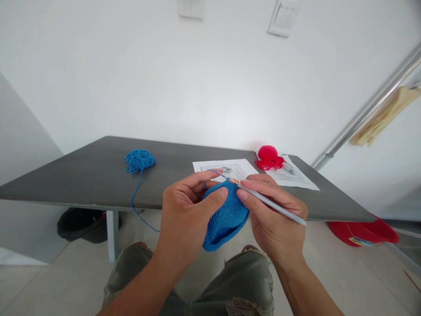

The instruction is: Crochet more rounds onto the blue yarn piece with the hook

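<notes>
Currently, I grip the blue crochet (226, 215) in the left hand (186, 204) above the lap (243, 281), spiral face toward the camera. The right hand (276, 224) is closed around the hook (265, 199), tip at the crochet's upper rim. Yarn (140, 161) lies heaped on the left of the table (82, 180); its strand (133, 199) hangs over the front edge.

A white wall (223, 96) stands behind a dark gray table (82, 171) with a gray leg (112, 237). A switch plate (283, 17) sits high up; a metal pole (371, 106) slants at right. Soft light brightens the wall above a pale floor (342, 272).
</notes>
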`<move>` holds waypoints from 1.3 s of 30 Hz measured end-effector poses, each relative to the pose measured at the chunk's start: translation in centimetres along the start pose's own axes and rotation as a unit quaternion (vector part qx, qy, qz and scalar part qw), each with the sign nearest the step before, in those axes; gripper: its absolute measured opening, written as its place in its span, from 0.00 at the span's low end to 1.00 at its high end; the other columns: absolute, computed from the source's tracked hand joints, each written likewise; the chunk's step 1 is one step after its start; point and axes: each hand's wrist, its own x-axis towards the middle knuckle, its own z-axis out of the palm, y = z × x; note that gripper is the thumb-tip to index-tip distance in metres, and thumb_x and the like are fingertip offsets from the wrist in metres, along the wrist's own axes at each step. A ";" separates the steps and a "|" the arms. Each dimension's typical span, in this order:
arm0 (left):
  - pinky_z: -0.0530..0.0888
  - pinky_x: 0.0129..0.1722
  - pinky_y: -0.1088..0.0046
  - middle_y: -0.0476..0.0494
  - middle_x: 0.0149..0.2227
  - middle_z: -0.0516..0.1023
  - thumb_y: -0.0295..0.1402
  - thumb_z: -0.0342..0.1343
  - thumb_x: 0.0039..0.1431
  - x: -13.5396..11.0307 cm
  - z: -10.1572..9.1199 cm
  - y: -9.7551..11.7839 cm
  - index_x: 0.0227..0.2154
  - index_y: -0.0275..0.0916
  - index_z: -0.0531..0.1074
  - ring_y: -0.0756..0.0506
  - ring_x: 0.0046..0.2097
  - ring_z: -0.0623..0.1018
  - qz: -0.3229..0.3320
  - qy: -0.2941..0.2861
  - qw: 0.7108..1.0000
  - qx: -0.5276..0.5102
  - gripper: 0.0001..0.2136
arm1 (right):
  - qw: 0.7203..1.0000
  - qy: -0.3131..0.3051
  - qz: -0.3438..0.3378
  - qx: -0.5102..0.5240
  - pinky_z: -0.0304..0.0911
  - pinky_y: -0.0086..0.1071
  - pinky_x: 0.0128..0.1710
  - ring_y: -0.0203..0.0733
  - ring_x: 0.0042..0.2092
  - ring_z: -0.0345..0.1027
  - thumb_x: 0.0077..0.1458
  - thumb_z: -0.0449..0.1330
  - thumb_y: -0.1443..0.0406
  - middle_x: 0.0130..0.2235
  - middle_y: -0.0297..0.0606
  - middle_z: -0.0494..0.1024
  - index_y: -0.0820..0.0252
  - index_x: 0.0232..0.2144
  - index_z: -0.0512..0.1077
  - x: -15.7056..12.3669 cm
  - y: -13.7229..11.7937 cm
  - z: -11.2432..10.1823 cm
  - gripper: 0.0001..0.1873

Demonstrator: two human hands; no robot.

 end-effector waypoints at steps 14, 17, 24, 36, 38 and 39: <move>0.74 0.30 0.79 0.46 0.29 0.84 0.31 0.80 0.42 -6.9 -0.1 1.1 0.40 0.42 0.89 0.50 0.29 0.78 -0.060 -0.008 0.994 -0.090 0.18 | 0.999 0.004 -0.040 0.015 0.71 0.28 0.29 0.38 0.38 0.77 0.53 0.73 0.75 0.38 0.35 0.83 0.44 0.40 0.87 -4.4 -4.3 -0.3 0.18; 0.77 0.33 0.79 0.46 0.31 0.85 0.31 0.79 0.46 -7.4 -0.1 1.1 0.41 0.43 0.89 0.48 0.33 0.81 -0.069 0.004 0.993 -0.093 0.16 | 0.994 0.010 -0.098 -0.039 0.73 0.29 0.30 0.39 0.39 0.78 0.54 0.72 0.77 0.39 0.34 0.83 0.44 0.43 0.87 -5.1 -4.4 -0.1 0.22; 0.79 0.37 0.73 0.45 0.34 0.89 0.33 0.77 0.50 -6.3 -0.9 -0.5 0.44 0.46 0.87 0.44 0.36 0.85 -0.042 -0.001 0.999 -0.020 0.16 | 0.973 0.004 -0.180 -0.146 0.73 0.30 0.25 0.39 0.36 0.78 0.54 0.69 0.79 0.40 0.35 0.82 0.48 0.45 0.86 -5.7 -4.3 -0.1 0.23; 0.76 0.31 0.75 0.44 0.29 0.87 0.33 0.79 0.45 -3.9 -1.0 -1.3 0.40 0.45 0.89 0.47 0.29 0.80 -0.155 -0.062 0.986 -0.019 0.16 | 0.931 -0.048 -0.233 -0.276 0.74 0.34 0.22 0.47 0.39 0.80 0.57 0.68 0.76 0.41 0.40 0.84 0.48 0.55 0.82 -5.9 -3.4 -2.7 0.26; 0.75 0.30 0.74 0.43 0.30 0.87 0.34 0.80 0.44 -3.8 -1.1 -1.6 0.39 0.44 0.89 0.47 0.29 0.80 -0.189 -0.063 0.980 -0.030 0.16 | 0.924 -0.038 -0.245 -0.292 0.70 0.34 0.18 0.49 0.38 0.80 0.59 0.66 0.74 0.41 0.43 0.85 0.48 0.56 0.82 -6.5 -2.9 -2.7 0.26; 0.75 0.30 0.74 0.43 0.31 0.87 0.34 0.80 0.44 -3.9 -1.2 -1.6 0.38 0.44 0.89 0.47 0.30 0.80 -0.198 -0.064 0.978 -0.031 0.16 | 0.921 -0.032 -0.252 -0.294 0.69 0.35 0.17 0.50 0.37 0.80 0.60 0.66 0.74 0.41 0.44 0.85 0.48 0.56 0.82 -6.8 -2.7 -2.7 0.25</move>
